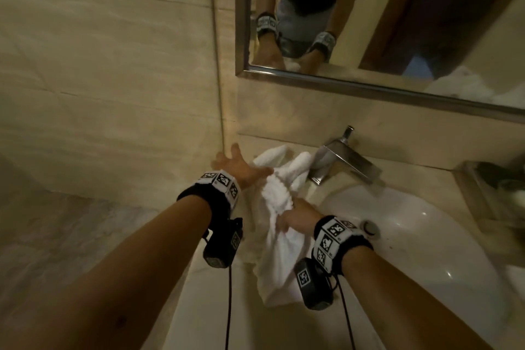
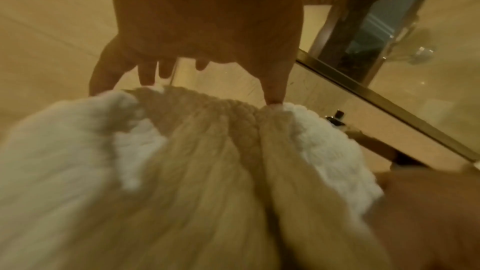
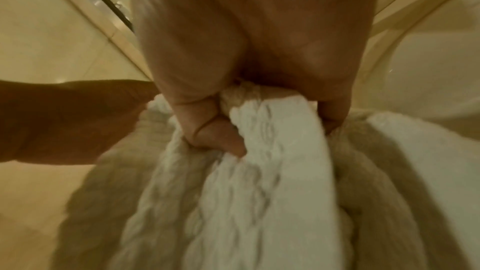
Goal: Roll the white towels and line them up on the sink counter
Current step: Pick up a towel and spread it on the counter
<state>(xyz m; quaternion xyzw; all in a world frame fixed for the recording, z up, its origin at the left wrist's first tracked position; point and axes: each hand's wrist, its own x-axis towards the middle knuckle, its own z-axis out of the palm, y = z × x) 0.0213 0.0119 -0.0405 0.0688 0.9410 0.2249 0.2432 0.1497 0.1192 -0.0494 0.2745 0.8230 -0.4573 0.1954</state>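
Note:
A white towel (image 1: 277,236) is bunched lengthwise on the beige counter (image 1: 204,307) left of the sink. Its near end hangs toward me and its far end (image 1: 287,160) is crumpled by the faucet. My right hand (image 1: 295,217) grips the bunched middle, fingers and thumb curled round the folds (image 3: 272,130). My left hand (image 1: 237,165) is spread over the towel's far left side, fingers straight. Only its thumb tip (image 2: 272,101) touches the towel (image 2: 182,171). In the right wrist view my right hand (image 3: 207,126) is clenched on cloth, with my left forearm (image 3: 64,120) beside it.
A chrome faucet (image 1: 346,159) stands right behind the towel. The white basin (image 1: 426,250) with its drain (image 1: 370,227) lies to the right. A framed mirror (image 1: 369,23) hangs above, a tiled wall (image 1: 99,79) closes the left, and a tray (image 1: 488,187) sits far right.

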